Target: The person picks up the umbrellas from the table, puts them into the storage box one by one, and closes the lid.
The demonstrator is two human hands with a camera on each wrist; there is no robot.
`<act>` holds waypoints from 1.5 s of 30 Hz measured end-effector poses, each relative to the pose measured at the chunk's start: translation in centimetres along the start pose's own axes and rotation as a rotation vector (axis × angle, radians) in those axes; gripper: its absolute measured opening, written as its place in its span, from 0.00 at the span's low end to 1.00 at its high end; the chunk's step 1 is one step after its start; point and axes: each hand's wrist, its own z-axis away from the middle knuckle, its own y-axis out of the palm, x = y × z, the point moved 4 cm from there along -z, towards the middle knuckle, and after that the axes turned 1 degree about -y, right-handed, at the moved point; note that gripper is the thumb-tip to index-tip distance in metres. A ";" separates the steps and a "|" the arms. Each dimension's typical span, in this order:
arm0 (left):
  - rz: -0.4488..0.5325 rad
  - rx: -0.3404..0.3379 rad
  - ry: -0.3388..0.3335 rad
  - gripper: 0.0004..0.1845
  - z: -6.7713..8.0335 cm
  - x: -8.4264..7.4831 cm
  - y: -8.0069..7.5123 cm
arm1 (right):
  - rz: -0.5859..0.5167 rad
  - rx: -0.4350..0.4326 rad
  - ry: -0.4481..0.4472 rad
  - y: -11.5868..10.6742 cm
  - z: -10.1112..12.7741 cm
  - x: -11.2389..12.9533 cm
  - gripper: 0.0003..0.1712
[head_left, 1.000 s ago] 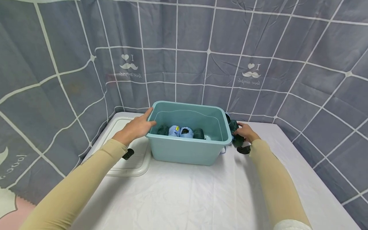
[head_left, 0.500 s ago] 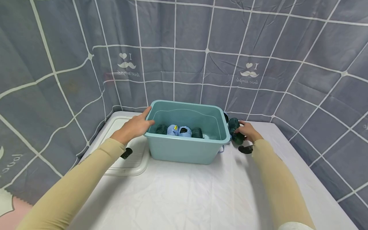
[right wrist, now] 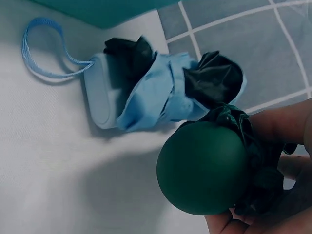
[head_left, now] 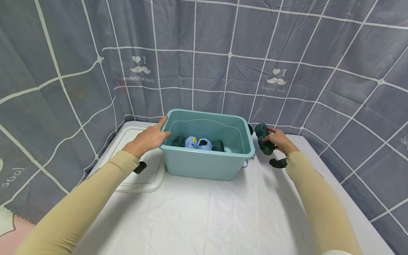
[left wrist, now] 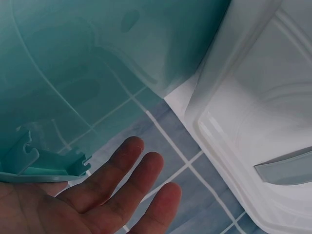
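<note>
The right hand [head_left: 278, 141] curls its fingers around a dark green folded umbrella with a round end [right wrist: 204, 165], held just above the white-covered surface [head_left: 204, 212], beside the right wall of the teal plastic storage bin [head_left: 207, 166]. A light blue folded umbrella with a wrist loop [right wrist: 146, 92] lies on the surface just beside it. The left hand [head_left: 149, 138] rests on the bin's left rim, fingers straight and relaxed. More rolled umbrellas [head_left: 197, 143] sit inside the bin; a clear plastic lid [head_left: 143, 177] lies left of it
</note>
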 end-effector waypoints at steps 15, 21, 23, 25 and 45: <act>0.010 0.017 -0.016 0.42 0.1 -0.1 -0.1 | 0.082 -0.011 -0.073 -0.6 2.8 4.3 0.50; 0.010 0.013 -0.016 0.42 -0.1 0.0 -0.2 | 0.119 -0.022 -0.104 -0.7 4.1 6.4 0.49; 0.005 0.009 -0.013 0.42 -0.1 0.1 -0.2 | 0.132 -0.019 -0.113 -0.6 4.5 6.9 0.49; 0.003 0.006 -0.011 0.42 -0.1 0.1 -0.2 | 0.137 -0.007 -0.119 -0.6 4.9 7.5 0.49; -0.001 0.001 -0.006 0.42 -0.2 0.0 0.0 | 0.305 0.081 -0.220 1.8 9.0 13.6 0.47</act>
